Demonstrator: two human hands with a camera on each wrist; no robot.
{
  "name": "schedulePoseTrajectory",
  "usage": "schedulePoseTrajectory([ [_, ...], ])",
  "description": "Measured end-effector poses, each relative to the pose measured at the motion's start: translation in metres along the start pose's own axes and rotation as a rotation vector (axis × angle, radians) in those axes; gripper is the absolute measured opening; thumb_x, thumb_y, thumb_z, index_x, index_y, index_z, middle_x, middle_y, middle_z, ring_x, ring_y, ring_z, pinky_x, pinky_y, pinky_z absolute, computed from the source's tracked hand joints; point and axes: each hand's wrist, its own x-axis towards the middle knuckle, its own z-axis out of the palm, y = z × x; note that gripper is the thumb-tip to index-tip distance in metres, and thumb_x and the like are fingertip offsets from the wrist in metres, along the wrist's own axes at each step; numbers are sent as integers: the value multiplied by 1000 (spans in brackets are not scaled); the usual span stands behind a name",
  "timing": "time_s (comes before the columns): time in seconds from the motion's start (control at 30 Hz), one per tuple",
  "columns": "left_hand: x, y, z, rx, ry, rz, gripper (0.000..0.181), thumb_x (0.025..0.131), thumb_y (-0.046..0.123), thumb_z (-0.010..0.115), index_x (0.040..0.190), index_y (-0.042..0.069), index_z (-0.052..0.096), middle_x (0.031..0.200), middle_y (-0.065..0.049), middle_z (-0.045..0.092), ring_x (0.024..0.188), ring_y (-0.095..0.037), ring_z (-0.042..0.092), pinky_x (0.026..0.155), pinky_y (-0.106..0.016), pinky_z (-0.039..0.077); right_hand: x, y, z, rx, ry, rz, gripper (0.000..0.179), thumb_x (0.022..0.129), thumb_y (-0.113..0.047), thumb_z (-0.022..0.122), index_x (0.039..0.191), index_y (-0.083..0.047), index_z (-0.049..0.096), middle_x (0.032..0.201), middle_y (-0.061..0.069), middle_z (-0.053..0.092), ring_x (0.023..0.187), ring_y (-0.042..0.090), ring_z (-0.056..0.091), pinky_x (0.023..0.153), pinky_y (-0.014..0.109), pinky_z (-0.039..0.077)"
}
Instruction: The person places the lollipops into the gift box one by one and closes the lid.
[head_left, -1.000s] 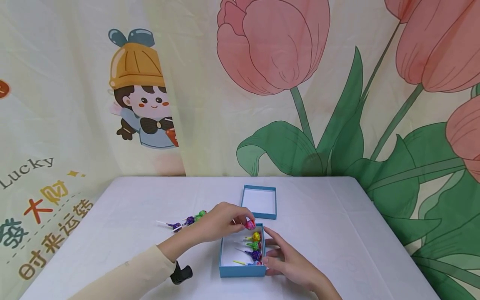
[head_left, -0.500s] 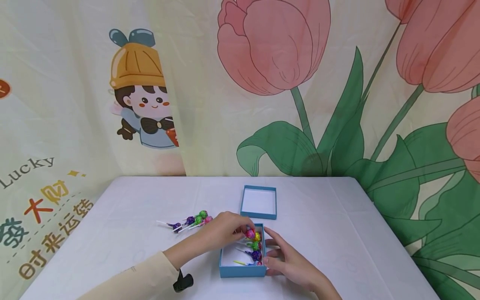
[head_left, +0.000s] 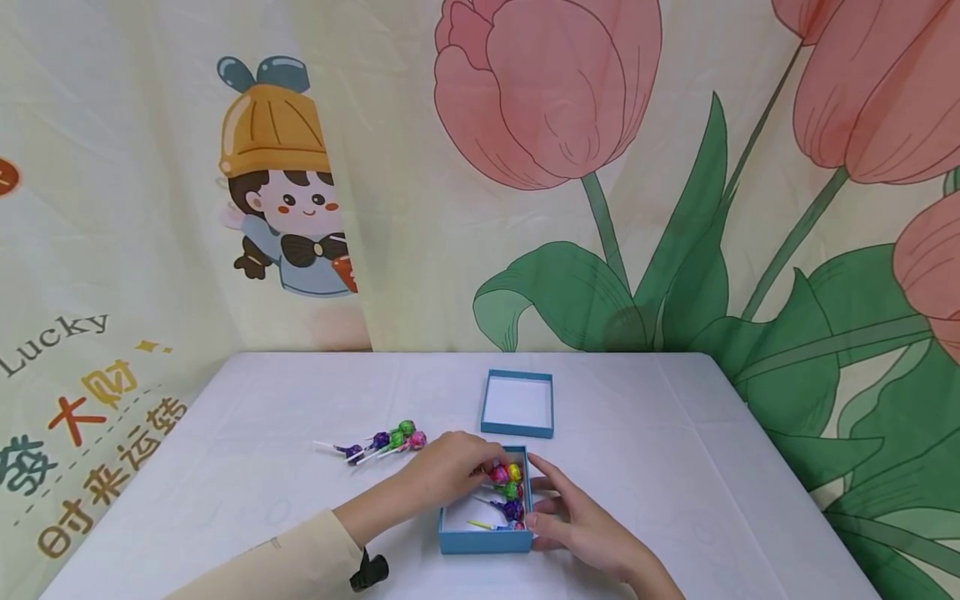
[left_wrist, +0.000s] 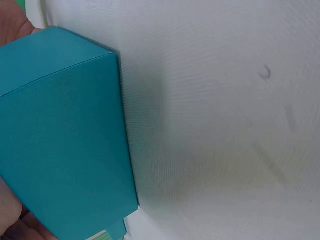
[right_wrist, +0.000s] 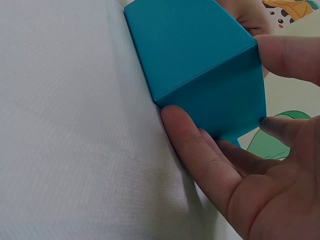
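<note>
A blue box (head_left: 483,543) with a white inside stands open-topped near the table's front edge. My left hand (head_left: 450,468) reaches over its left side and pinches a pink lollipop (head_left: 498,475) low inside; its stick is hidden by the fingers. Along the right wall lie yellow (head_left: 514,472), green (head_left: 513,492) and purple (head_left: 513,510) lollipops, plus one with a yellow stick (head_left: 480,525). My right hand (head_left: 581,525) rests against the outer right wall. In the right wrist view its thumb (right_wrist: 290,57) touches the top corner and its extended fingers lie along the wall.
Behind the box lies its blue-rimmed lid (head_left: 517,403), white inside up. Several lollipops (head_left: 382,442) in purple, green and pink lie in a pile left of the box. A white cloth (head_left: 652,425) covers the table, and a printed curtain (head_left: 405,250) hangs behind.
My left hand has lowered the pink lollipop from above the box's far right part into it, beside the yellow one. My right hand has stayed at the right wall.
</note>
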Motion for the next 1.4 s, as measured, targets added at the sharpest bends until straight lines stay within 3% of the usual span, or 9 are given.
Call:
schedulePoseTrajectory([
  [0.4, -1, 1, 6, 46, 22, 18, 24, 94, 2, 78, 116, 13, 80, 103, 3, 81, 94, -9, 74, 87, -30, 61, 1, 2, 0, 7, 0, -2, 85, 103, -35, 72, 170, -23, 22, 162, 26, 36, 125, 29, 58, 89, 45, 63],
  [1.1, -1, 6, 11, 88, 6, -68, 23, 96, 3, 78, 116, 13, 80, 102, 0, 81, 91, -13, 75, 87, -34, 62, 0, 0, 0, 10, -1, -8, 85, 103, -34, 73, 170, -23, 22, 162, 26, 36, 125, 30, 56, 89, 44, 63],
  [1.4, -2, 7, 4, 99, 18, -36, 27, 94, 0, 78, 117, 13, 81, 102, 0, 81, 91, -14, 75, 84, -31, 62, 1, 2, 0, 15, -1, -1, 85, 103, -34, 72, 170, -23, 22, 162, 25, 36, 125, 29, 56, 89, 45, 63],
])
